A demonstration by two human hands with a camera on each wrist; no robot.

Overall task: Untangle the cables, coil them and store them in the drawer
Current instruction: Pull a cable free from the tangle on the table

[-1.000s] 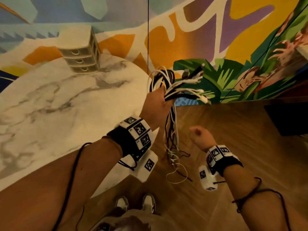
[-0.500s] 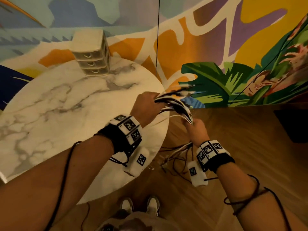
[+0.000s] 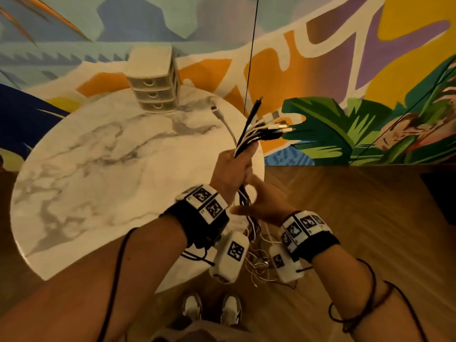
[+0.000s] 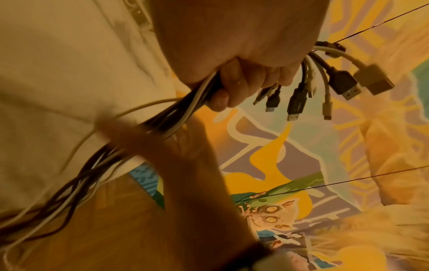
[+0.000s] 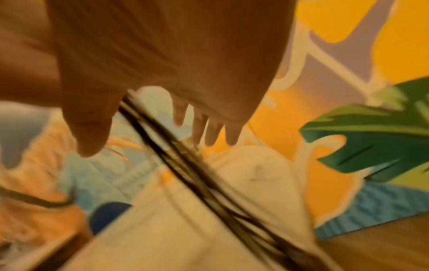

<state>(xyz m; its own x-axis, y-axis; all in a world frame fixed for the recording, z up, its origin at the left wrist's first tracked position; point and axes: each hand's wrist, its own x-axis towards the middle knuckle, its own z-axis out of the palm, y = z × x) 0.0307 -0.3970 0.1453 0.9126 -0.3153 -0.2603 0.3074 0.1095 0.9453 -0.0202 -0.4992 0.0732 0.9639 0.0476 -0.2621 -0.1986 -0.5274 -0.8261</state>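
Observation:
My left hand (image 3: pixel 234 166) grips a bundle of black and white cables (image 3: pixel 249 134) over the right edge of the table. Their plug ends (image 3: pixel 271 124) fan out above the fist, and one white lead (image 3: pixel 223 120) arcs left over the tabletop. The left wrist view shows the left hand (image 4: pixel 243 78) curled round the cables (image 4: pixel 176 117), with USB plugs (image 4: pixel 325 86) sticking out. Just below, my right hand (image 3: pixel 261 206) is spread, fingers straight. The hanging strands (image 5: pixel 185 155) run between its thumb and fingers. The loose ends (image 3: pixel 256 265) dangle tangled toward the floor.
A small cream three-drawer unit (image 3: pixel 154 87), drawers closed, stands at the far side of the round marble table (image 3: pixel 98 169). A painted mural wall rises behind it. Wooden floor (image 3: pixel 357 218) lies to the right, and my shoes (image 3: pixel 212 309) are below.
My right hand left the plug ends, dropped below the left fist and spread against the hanging strands. The left hand tilted the bundle so the plugs point up.

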